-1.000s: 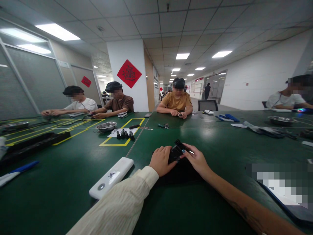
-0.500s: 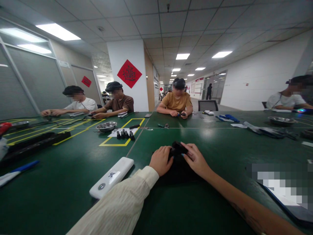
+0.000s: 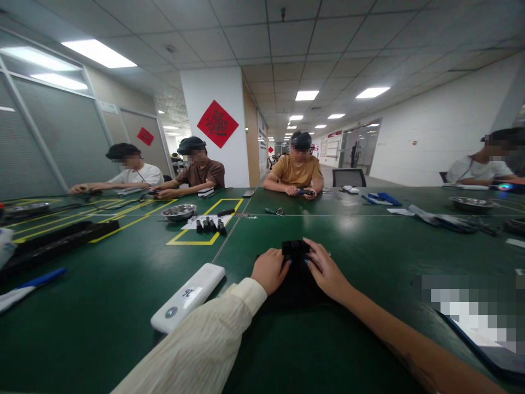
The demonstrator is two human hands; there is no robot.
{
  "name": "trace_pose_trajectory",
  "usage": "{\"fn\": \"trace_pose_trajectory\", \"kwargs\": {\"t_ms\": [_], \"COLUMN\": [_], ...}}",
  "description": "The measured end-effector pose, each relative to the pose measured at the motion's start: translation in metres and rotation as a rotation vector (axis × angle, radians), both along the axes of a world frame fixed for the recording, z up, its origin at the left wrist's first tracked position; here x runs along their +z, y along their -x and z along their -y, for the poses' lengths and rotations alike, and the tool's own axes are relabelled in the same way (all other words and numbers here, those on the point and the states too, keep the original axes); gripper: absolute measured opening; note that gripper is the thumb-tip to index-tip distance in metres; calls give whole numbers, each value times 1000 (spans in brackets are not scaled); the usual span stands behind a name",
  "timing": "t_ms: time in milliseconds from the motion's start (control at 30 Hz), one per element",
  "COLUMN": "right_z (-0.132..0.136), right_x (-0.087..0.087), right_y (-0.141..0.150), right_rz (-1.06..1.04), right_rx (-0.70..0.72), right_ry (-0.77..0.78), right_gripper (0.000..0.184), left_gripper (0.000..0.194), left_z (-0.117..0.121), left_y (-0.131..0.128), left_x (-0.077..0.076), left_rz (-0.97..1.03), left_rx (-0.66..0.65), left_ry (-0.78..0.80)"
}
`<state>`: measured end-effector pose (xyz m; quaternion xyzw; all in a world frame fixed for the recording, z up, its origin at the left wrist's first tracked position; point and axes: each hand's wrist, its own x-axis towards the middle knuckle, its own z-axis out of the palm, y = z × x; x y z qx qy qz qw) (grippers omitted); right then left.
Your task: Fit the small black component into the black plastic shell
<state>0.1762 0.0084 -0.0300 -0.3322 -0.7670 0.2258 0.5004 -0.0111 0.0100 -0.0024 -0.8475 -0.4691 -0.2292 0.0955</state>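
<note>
Between my two hands is a small black block-like part [image 3: 295, 248], its exact kind too dark to make out. My left hand [image 3: 270, 271], below a cream sleeve, grips its left side with the fingers curled. On the other side my right hand [image 3: 326, 268] pinches it between thumb and fingers. Below them a flat black piece [image 3: 301, 287] lies on the green table [image 3: 336, 339]; its outline is hard to see. A white power bank [image 3: 188, 298] marked 26 lies left of my left forearm.
Several black cylindrical parts [image 3: 211, 225] stand on white paper inside a yellow taped outline, near a metal bowl [image 3: 179, 212]. A long black tray [image 3: 61, 241] lies at the left. A phone-like device [image 3: 484, 334] is at the right. Co-workers sit around the table.
The black part has turned between my hands from a tilted position to nearly level, its long side now facing me. Both hands stay in almost the same place.
</note>
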Motion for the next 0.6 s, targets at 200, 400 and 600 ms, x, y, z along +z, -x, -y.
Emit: {"fn": "trace_pose_trajectory", "kwargs": {"t_ms": [200, 400, 600], "right_z": [1, 6, 8], "right_x": [1, 6, 8], "right_y": [-3, -4, -4], "right_rz": [88, 212, 283], "right_rx": [44, 29, 33], "right_ry": [52, 39, 35], "right_gripper": [71, 74, 72], "left_gripper": [19, 23, 29], "left_z": [0, 0, -3], "left_y": [0, 2, 3], "left_x": [0, 0, -4], "left_rz": [-5, -4, 10], "left_rx": [-6, 1, -7], "left_ry": [12, -23, 7]}}
